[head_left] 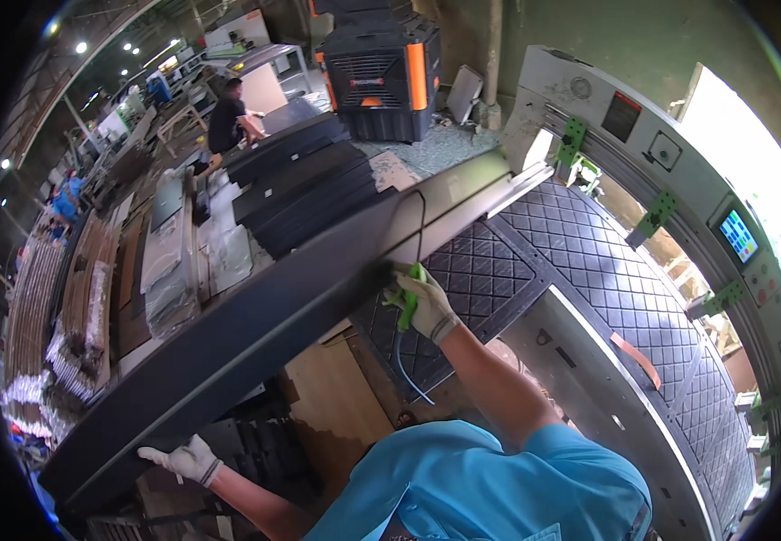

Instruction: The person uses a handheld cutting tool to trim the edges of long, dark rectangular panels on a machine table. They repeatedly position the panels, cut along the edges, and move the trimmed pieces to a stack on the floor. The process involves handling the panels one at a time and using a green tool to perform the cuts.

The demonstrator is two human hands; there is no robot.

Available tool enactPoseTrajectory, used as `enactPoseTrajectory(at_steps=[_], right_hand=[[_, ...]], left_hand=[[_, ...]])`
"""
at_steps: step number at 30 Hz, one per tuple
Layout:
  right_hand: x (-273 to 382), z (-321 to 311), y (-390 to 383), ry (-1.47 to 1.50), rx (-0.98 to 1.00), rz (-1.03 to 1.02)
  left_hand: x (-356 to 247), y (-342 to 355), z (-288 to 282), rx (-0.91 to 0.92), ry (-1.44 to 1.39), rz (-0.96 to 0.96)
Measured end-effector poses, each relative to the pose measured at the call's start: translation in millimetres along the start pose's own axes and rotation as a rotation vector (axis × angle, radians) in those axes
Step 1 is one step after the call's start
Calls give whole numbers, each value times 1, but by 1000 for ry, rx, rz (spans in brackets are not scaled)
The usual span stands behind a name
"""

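A long dark panel (pixel 228 338) slants across in front of me, from the lower left up toward the machine. My left hand (pixel 187 458), in a white glove, grips the panel's near edge close to its lower left end. Farther along, my right hand (pixel 431 307), also gloved, is closed around a bright green air blow gun (pixel 407 305) beside the same edge. A pale blue hose (pixel 406 371) hangs below that hand. The glove partly hides the green gun, and its tip is hard to make out.
On the right stands a grey machine (pixel 688 153) with a lit screen (pixel 738 236) and a black grid-patterned bed (pixel 607 270). A copper-coloured strip (pixel 636 361) lies there. Stacked dark boards (pixel 305 185), a black-and-orange cooler (pixel 379 81) and a crouching person (pixel 228 117) are beyond the panel.
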State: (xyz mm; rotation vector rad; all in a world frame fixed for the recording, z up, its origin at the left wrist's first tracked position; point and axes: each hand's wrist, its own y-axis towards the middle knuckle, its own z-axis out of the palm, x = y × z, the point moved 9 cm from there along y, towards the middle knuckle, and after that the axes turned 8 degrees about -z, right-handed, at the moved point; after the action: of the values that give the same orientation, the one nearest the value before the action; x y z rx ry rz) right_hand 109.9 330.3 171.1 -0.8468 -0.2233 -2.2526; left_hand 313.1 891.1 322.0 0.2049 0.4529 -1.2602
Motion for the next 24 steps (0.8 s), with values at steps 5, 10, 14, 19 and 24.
enactPoseTrajectory(at_steps=[5,10,14,19,24], right_hand=[[-50,92,36,28,206,82],[-114,177,42,145,376,292],[-137,188,61,25,314,368],[-102,219,30,-307,527,126],[-21,231,29,-309,437,-140]], left_hand=[[-115,-1,48,457,-147,149],[-205,-34,125,556,-99,224],[-173,-92,229,377,-44,532],[-155,-75,320,651,89,618],[-49,-104,383,910,388,535]])
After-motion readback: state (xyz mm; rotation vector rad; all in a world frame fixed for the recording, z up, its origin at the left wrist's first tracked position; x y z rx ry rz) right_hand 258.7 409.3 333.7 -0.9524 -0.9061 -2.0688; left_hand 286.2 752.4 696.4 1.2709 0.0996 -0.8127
